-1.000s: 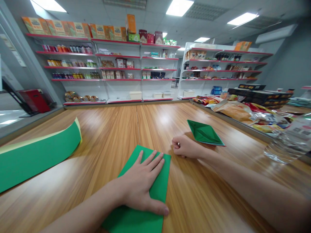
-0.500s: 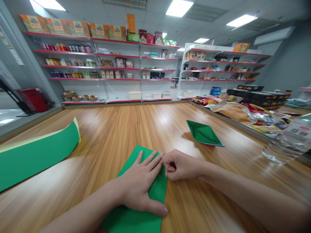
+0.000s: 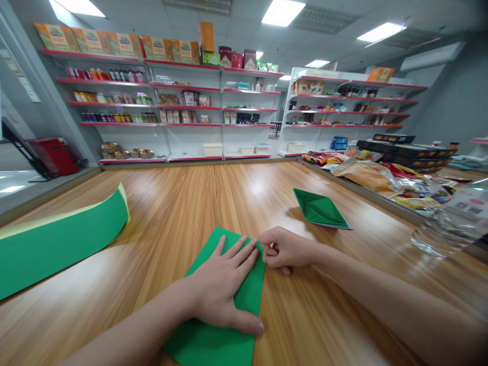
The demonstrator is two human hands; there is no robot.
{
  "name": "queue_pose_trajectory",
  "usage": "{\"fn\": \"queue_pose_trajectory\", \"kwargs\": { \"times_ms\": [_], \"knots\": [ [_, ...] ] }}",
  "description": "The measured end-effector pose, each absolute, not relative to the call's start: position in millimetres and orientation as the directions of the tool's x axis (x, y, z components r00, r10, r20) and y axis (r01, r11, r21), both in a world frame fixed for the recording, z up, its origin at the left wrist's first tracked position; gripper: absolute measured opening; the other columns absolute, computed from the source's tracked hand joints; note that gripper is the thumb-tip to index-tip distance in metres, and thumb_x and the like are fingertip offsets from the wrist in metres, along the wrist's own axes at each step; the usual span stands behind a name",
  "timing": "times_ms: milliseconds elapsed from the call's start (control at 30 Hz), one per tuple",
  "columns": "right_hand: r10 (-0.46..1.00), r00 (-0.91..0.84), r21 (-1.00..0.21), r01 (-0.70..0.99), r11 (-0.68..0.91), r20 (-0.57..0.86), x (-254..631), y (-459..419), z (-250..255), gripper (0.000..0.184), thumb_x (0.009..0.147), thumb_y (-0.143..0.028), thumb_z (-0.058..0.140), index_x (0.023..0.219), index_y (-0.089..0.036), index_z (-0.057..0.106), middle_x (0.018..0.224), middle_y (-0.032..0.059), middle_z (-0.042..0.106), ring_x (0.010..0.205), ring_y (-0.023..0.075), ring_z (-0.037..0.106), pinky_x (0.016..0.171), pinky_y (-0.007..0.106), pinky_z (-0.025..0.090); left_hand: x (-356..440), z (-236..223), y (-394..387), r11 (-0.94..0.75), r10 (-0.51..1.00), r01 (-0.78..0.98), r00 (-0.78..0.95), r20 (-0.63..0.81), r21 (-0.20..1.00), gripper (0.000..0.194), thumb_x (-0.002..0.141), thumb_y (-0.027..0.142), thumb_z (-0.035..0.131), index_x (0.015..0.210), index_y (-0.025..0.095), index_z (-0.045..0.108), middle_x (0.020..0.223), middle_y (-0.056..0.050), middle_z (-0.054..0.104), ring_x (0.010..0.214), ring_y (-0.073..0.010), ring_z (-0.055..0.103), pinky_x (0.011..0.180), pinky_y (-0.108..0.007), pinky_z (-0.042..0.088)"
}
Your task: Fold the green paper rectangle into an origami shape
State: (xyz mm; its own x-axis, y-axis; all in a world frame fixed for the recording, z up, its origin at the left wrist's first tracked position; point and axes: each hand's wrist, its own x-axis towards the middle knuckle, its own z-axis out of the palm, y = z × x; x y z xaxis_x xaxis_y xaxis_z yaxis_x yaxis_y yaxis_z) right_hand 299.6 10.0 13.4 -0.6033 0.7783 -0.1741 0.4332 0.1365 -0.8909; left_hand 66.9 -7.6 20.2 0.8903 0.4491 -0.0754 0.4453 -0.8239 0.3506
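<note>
My left hand (image 3: 223, 290) lies flat, fingers spread, on a folded green paper sheet (image 3: 249, 297) on the wooden table (image 3: 171, 213). My right hand (image 3: 284, 249) is curled, its fingertips pinching the sheet's far right corner. A folded green paper boat (image 3: 320, 209) rests on the table beyond my right hand, apart from it.
A curled stack of green and yellow paper (image 3: 57, 241) lies at the left. Snack packets (image 3: 375, 175) and a clear plastic bottle (image 3: 452, 223) crowd the right edge. Shop shelves (image 3: 183, 107) with goods line the back wall, and a red box (image 3: 53, 155) sits far left.
My right hand came from beside the paper boat over to the sheet's far right corner and now pinches it. My left hand stayed flat on the sheet.
</note>
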Motion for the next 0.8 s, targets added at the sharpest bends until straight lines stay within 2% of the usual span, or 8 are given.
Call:
{"fn": "queue_pose_trajectory", "kwargs": {
  "times_ms": [167, 400, 567, 667, 800],
  "knots": [
    [0.822, -0.544, -0.857, 0.493, 0.151, -0.168, 305.5, 15.7, 12.0, 0.019, 0.065, -0.013, 0.052, 0.063, -0.020, 0.035, 0.049, -0.0103, 0.047, 0.036, 0.0073, 0.055, 0.029, 0.010, 0.032, 66.5, 20.4, -8.3, -0.825, 0.449, 0.447, 0.890, -0.078, 0.347, 0.107, 0.072, 0.075, 0.049, 0.148, 0.020, -0.003, 0.153, -0.011, -0.004, 0.140, -0.0351, -0.003, 0.106, -0.065, -0.007],
    [0.857, -0.495, -0.856, 0.496, 0.142, -0.145, 308.9, 21.5, 6.2, 0.017, 0.066, -0.015, 0.052, 0.063, -0.020, 0.036, 0.045, -0.0107, 0.045, 0.033, 0.0070, 0.053, 0.028, 0.010, 0.029, 67.4, 21.8, -8.6, -0.827, 0.445, 0.445, 0.891, -0.083, 0.343, 0.108, 0.072, 0.075, 0.048, 0.148, 0.020, -0.004, 0.153, -0.011, -0.003, 0.140, -0.0351, -0.003, 0.105, -0.066, -0.007],
    [0.871, -0.476, -0.856, 0.493, 0.155, -0.117, 313.5, 29.0, 2.1, 0.018, 0.066, -0.017, 0.053, 0.064, -0.020, 0.036, 0.049, -0.0087, 0.049, 0.034, 0.0081, 0.056, 0.027, 0.010, 0.027, 67.5, 22.7, -9.1, -0.825, 0.450, 0.451, 0.889, -0.086, 0.339, 0.107, 0.072, 0.076, 0.048, 0.148, 0.020, -0.002, 0.153, -0.010, -0.003, 0.140, -0.0350, -0.003, 0.105, -0.066, -0.006],
    [0.894, -0.443, -0.848, 0.498, 0.181, -0.069, 316.5, 31.7, -0.7, 0.019, 0.066, -0.017, 0.055, 0.063, -0.020, 0.036, 0.051, -0.0079, 0.050, 0.035, 0.0084, 0.057, 0.027, 0.010, 0.026, 67.9, 24.0, -10.5, -0.823, 0.455, 0.460, 0.885, -0.096, 0.334, 0.107, 0.072, 0.076, 0.048, 0.148, 0.020, -0.002, 0.153, -0.010, -0.003, 0.140, -0.0350, -0.002, 0.105, -0.066, -0.007],
    [0.932, -0.358, -0.837, 0.492, 0.238, 0.055, 319.1, 31.0, -1.7, 0.022, 0.069, -0.017, 0.056, 0.061, -0.020, 0.035, 0.049, -0.0093, 0.044, 0.036, 0.0068, 0.055, 0.028, 0.010, 0.024, 68.3, 23.8, -11.8, -0.821, 0.462, 0.468, 0.881, -0.100, 0.328, 0.107, 0.071, 0.076, 0.048, 0.148, 0.020, -0.001, 0.153, -0.011, -0.003, 0.140, -0.0351, -0.003, 0.106, -0.065, -0.007]
  ]
}}
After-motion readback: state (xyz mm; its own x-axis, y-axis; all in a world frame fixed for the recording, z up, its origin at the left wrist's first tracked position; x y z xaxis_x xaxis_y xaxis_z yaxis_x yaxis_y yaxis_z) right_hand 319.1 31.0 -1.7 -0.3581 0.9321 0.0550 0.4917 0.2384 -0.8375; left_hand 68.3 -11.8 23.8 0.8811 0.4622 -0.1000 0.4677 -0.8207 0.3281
